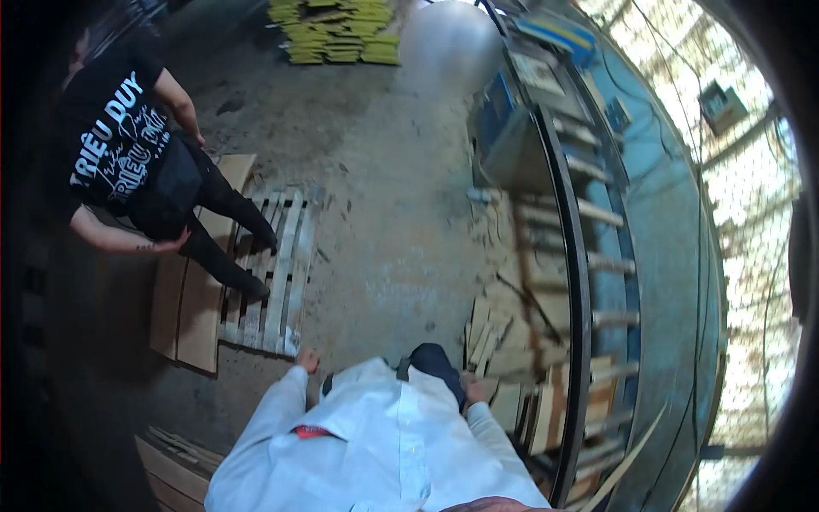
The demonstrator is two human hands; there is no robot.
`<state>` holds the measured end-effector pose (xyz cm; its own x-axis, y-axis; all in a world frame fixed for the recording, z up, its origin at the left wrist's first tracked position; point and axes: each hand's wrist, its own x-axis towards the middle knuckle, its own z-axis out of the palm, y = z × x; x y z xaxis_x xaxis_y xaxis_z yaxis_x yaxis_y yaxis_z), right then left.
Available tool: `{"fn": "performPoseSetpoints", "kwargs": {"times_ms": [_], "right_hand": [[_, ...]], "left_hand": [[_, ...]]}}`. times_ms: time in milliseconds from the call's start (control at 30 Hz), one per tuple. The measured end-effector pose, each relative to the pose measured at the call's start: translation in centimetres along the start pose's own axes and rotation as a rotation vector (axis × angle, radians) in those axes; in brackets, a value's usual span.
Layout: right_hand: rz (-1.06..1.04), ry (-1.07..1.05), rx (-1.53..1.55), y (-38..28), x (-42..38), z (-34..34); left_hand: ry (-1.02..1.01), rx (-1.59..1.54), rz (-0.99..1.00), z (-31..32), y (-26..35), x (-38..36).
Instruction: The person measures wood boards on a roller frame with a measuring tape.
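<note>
Below my light shirt sleeve, my left hand hangs by my side with its fingers curled in. Nothing shows in it, and it is nearest to the front corner of a wooden pallet. On the other side, my right hand hangs beside my dark trouser leg. How its fingers lie is too small to make out. Loose wooden boards lie on the floor close to it.
A person in a black shirt stands at the left with feet on the pallet, by flat cardboard-coloured sheets. A long roller conveyor frame runs along the right. Yellow-edged stacks stand at the back.
</note>
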<state>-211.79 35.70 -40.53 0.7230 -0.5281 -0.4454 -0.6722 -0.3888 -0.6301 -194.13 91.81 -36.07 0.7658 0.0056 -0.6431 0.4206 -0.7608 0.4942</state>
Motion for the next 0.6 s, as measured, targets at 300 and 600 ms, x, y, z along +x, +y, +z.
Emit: {"fn": "performPoseSetpoints", "kwargs": {"times_ms": [300,600], "right_hand": [[0.150,-0.460,-0.030,-30.7,12.2,1.7],[0.111,-0.573,-0.341,-39.6,33.7,3.7]], "left_hand": [[-0.227,0.183,-0.103,0.6,2.1,1.7],[-0.185,0.153,-0.027,-10.1,16.9,15.6]]}}
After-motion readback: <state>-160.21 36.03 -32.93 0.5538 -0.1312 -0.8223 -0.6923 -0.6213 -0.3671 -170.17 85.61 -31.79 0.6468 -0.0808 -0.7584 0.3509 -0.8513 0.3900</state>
